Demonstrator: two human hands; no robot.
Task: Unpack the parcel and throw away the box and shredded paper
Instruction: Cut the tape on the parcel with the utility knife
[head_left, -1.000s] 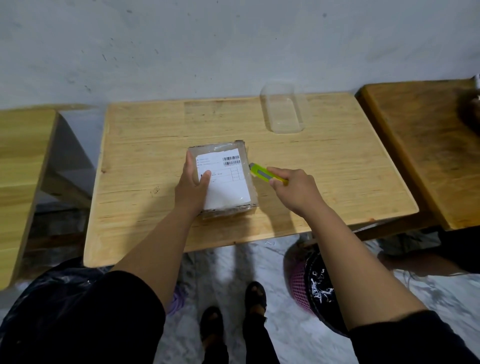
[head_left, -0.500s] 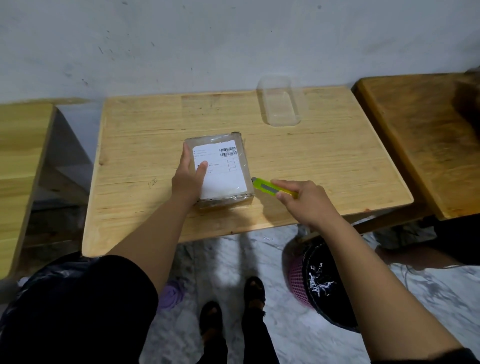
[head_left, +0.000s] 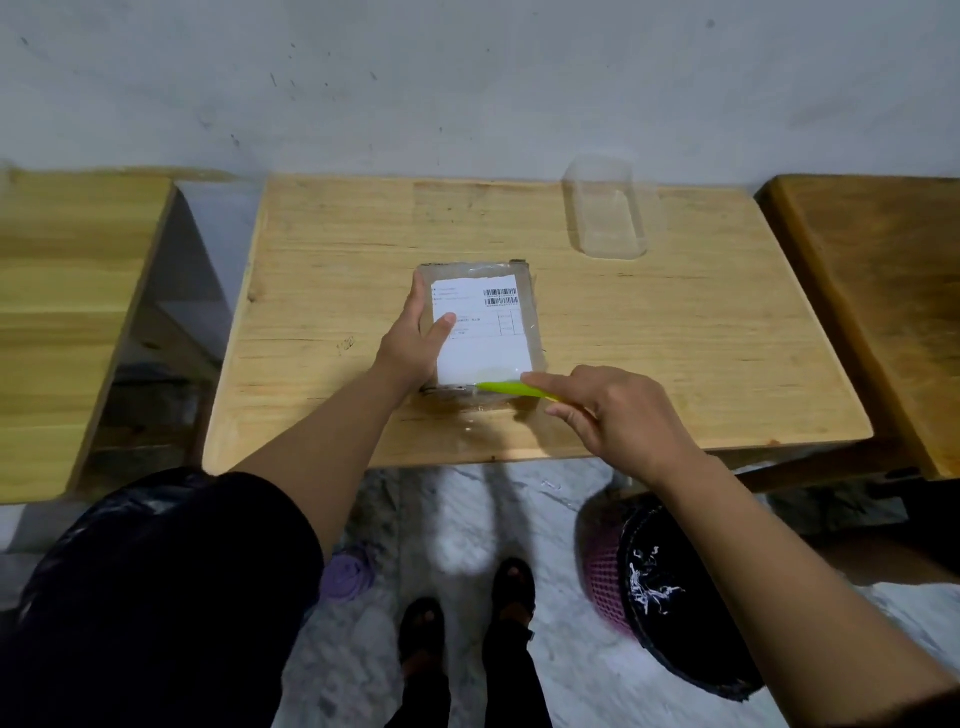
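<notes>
A taped parcel (head_left: 480, 332) with a white label (head_left: 480, 325) lies flat on the middle of the wooden desk (head_left: 675, 353), nearer its front edge. The left hand (head_left: 415, 338) grips the parcel's left side, fingers curled round the far-left edge and the thumb pressing down on the label. The right hand (head_left: 615, 421) pinches a yellow-green knife (head_left: 511, 388) between thumb and forefinger, the forefinger stretched along its back; the tip of the knife lies against the parcel's near edge, by the near-left corner. A clear plastic container (head_left: 608, 213) stands at the back of the desk, well apart from the parcel. On the floor below the right arm sits a pink bin (head_left: 605, 571) lined with a black bag (head_left: 691, 613), with a few white paper shreds (head_left: 649, 587) inside. A second black bag (head_left: 119, 519) lies at the lower left, beside the left arm. More wooden desks stand on either side.
</notes>
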